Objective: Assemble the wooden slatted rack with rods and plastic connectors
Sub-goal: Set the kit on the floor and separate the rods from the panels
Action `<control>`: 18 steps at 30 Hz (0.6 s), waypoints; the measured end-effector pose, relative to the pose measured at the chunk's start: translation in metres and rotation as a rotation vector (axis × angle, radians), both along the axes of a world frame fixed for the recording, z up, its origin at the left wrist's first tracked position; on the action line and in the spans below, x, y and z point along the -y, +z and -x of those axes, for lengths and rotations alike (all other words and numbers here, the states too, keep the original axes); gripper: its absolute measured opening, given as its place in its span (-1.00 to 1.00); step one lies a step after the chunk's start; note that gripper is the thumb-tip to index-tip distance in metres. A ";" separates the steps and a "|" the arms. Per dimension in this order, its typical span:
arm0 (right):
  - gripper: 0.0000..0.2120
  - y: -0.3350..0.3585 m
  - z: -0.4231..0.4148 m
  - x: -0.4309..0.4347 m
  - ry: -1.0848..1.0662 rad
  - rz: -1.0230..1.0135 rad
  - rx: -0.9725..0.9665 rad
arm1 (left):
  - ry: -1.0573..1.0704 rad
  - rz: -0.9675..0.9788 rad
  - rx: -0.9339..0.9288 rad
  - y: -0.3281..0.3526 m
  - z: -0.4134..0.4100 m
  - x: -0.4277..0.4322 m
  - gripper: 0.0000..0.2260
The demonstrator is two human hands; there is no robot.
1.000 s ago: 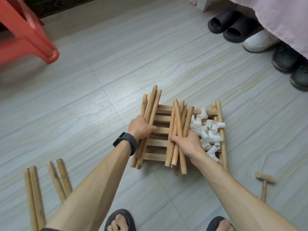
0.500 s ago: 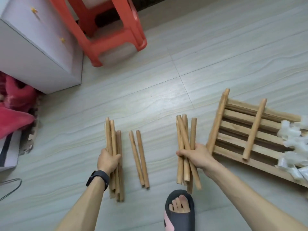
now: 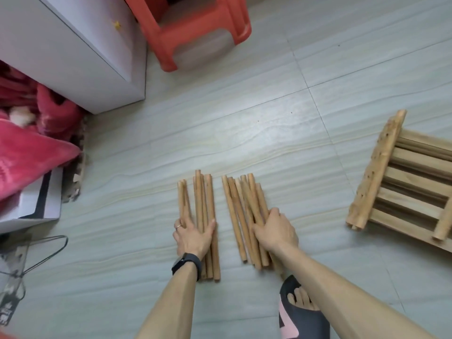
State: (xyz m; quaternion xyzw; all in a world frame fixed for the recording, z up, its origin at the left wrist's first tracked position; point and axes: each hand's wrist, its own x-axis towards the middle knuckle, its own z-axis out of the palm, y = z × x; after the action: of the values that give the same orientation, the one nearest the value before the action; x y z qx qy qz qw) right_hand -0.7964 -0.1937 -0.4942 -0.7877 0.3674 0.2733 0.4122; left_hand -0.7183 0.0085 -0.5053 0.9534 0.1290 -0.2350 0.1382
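Left hand [image 3: 193,237] lies flat, fingers straight and slightly spread, pressing the left rod bundle [image 3: 203,204] to the floor [image 3: 269,133]; right hand [image 3: 275,231] curls its fingers over the right rod bundle [image 3: 238,206]. Probable purpose: sorting rods in two groups and stopping them rolling; the slatted panel [image 3: 376,172] lies well apart at right

Bright, even, diffuse light; no single source apparent. Pale glossy tiled floor [image 3: 269,133] carries a soft sheen patch mid-frame. Thin, faint shadows beside light wooden rods [image 3: 208,204]. Red plastic stool [image 3: 190,23] and wooden slatted rack [image 3: 381,172] motion-smeared. White cabinet [image 3: 73,45] edges bow: wide-angle distortion.
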 end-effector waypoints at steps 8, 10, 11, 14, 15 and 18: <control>-0.46 0.005 0.025 -0.004 0.145 0.215 0.056 | 0.027 -0.037 -0.047 -0.008 0.009 0.006 -0.19; -0.40 0.005 0.024 -0.005 0.091 0.065 0.086 | 0.020 -0.081 -0.052 -0.007 0.013 0.010 -0.22; -0.38 0.007 0.023 -0.004 0.079 0.011 0.112 | -0.037 -0.140 -0.015 -0.004 0.015 0.013 -0.24; -0.43 0.006 0.018 0.002 -0.005 -0.184 0.212 | -0.384 -0.159 0.182 0.001 0.021 0.030 -0.31; -0.43 0.007 0.018 0.005 -0.055 -0.271 0.219 | -0.479 -0.091 0.184 0.004 0.023 0.038 -0.33; -0.35 0.010 0.024 0.021 -0.248 -0.499 0.206 | -0.614 -0.014 0.046 0.008 0.035 0.060 -0.30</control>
State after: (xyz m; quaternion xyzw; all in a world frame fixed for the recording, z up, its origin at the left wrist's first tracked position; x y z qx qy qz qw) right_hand -0.8207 -0.2145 -0.4841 -0.6345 0.3385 0.2212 0.6586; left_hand -0.7536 -0.0516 -0.4972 0.9538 -0.1668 -0.2433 0.0568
